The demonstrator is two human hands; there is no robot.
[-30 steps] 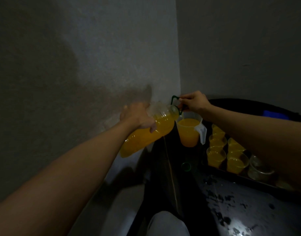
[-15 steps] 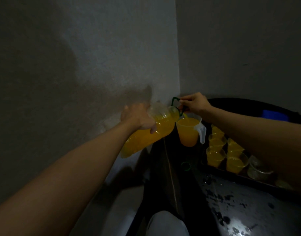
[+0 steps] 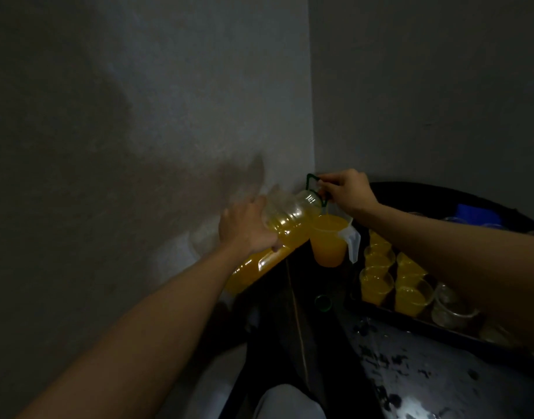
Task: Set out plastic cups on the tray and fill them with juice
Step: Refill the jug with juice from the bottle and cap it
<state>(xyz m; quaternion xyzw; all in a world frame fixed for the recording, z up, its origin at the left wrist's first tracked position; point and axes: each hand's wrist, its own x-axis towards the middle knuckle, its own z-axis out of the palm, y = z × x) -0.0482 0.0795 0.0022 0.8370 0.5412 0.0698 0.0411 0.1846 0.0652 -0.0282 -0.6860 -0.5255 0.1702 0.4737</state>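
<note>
Juice (image 3: pixel 327 241) fills a clear plastic jug (image 3: pixel 330 243) nearly to the brim — a thin stream runs into it from the mouth of a large tilted bottle (image 3: pixel 278 237). The left hand (image 3: pixel 246 229) wraps around the bottle's middle, fingers curled under it. The right hand (image 3: pixel 347 189) pinches the green handle loop (image 3: pixel 312 186) at the bottle's neck, just above the jug. To the right, a dark tray (image 3: pixel 411 323) holds plastic cups (image 3: pixel 377 282) — several hold orange juice, and a clear cup (image 3: pixel 448 306) at the near end looks unfilled. A green cap (image 3: pixel 323 303) lies on the dark table (image 3: pixel 441 373) beside the tray.
</note>
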